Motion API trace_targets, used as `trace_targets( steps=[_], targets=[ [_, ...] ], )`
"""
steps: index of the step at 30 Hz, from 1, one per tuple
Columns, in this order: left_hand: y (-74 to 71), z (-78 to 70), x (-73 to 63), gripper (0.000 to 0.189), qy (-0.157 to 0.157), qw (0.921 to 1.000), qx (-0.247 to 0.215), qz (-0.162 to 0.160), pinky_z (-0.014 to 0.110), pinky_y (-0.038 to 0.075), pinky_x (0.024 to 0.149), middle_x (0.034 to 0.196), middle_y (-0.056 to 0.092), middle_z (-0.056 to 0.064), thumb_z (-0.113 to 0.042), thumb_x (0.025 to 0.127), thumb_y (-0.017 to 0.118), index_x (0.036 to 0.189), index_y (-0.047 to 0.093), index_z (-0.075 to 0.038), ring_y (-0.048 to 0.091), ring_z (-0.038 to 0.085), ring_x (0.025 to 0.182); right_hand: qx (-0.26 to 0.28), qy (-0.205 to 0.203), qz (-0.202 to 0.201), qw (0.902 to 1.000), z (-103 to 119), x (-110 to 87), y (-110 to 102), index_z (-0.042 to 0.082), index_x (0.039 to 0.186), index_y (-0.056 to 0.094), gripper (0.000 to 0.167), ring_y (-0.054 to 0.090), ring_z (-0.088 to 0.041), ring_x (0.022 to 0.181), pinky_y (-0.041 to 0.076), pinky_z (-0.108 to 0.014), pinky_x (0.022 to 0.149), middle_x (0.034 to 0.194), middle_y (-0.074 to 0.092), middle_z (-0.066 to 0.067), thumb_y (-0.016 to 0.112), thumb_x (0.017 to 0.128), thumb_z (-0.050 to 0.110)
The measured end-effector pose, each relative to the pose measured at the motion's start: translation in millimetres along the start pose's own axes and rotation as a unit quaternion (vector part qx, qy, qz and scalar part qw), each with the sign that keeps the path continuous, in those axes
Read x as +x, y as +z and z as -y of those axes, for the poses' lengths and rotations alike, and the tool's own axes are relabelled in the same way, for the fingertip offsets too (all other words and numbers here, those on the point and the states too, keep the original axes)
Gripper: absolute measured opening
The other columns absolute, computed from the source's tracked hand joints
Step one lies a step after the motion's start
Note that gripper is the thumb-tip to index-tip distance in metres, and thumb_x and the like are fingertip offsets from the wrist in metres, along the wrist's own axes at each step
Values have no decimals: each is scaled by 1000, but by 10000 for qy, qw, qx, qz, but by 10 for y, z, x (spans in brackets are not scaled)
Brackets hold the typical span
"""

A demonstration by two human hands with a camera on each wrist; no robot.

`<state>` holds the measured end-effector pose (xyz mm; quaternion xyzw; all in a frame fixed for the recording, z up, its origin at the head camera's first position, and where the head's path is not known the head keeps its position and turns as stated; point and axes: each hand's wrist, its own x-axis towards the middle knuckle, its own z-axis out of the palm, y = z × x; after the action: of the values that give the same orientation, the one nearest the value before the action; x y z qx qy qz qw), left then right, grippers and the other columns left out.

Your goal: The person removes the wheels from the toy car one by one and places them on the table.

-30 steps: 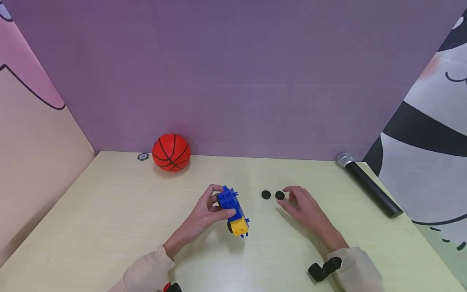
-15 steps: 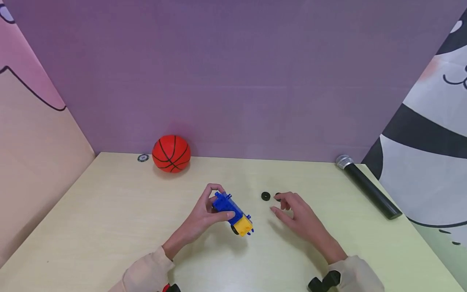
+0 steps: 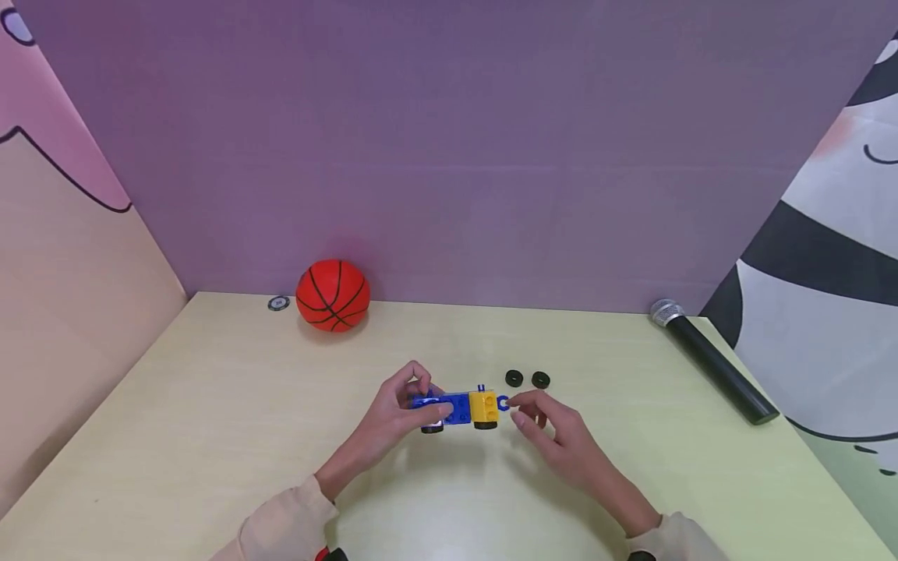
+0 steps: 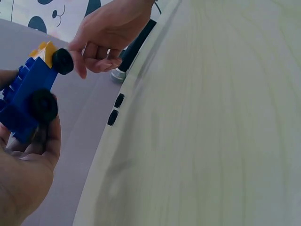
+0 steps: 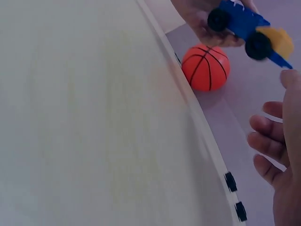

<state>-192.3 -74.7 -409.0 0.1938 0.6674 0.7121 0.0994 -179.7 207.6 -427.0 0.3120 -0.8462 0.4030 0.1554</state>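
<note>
In the head view my left hand grips a toy car built of blue and yellow bricks with black wheels. Its thumb lies over the blue bricks, and the yellow end points right, with a blue ring-shaped coupling jutting out. My right hand has its index fingertip right at that coupling, the thumb apart from it below. The right wrist view shows the car held up in the air and the right hand's other fingers loosely bent. Two loose black wheels lie just beyond the hands.
A red toy basketball stands at the table's back left, with a small round disc beside it. On the right lies a black microphone with a silver head. A purple panel rises behind the pale wooden table.
My left hand has turned the toy car from pointing toward me to lying crosswise, yellow end right. My right hand has left the loose wheels and moved left to the car's coupling.
</note>
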Motion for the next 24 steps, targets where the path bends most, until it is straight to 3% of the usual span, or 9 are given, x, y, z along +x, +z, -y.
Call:
trace_targets(
  steps=[6, 15, 20, 24],
  targets=[
    [5, 19, -21, 30, 91, 9999, 98, 100, 32, 57, 84, 106, 69, 14, -11, 98, 70, 87, 43, -4, 66, 29, 95, 836, 538, 248, 9947, 123, -15, 117, 8, 118, 65, 17, 63, -19, 80, 53, -29, 73, 86, 66, -4, 54, 106, 4],
    [23, 51, -40, 28, 79, 9989, 216, 407, 34, 55, 85, 104, 66, 11, -13, 99, 69, 86, 46, -4, 64, 28, 93, 1284, 980, 215, 9866, 207, 9, 227, 6, 117, 62, 13, 67, -27, 82, 57, -32, 79, 89, 68, -9, 52, 109, 10],
    [17, 36, -40, 24, -134, 9983, 230, 510, 37, 57, 88, 108, 64, 11, -12, 97, 71, 97, 49, -4, 65, 27, 97, 1456, 1114, 120, 9830, 254, 41, 253, 5, 115, 61, 12, 67, -28, 82, 57, -32, 80, 91, 69, -11, 53, 109, 10],
    [11, 28, -37, 37, -338, 9973, 86, 644, 39, 58, 88, 110, 66, 11, -13, 96, 73, 118, 45, -6, 68, 26, 98, 1592, 1133, 144, 9806, 281, 65, 267, 2, 117, 60, 14, 68, -31, 85, 59, -32, 81, 100, 70, -13, 51, 109, 9]
  ],
)
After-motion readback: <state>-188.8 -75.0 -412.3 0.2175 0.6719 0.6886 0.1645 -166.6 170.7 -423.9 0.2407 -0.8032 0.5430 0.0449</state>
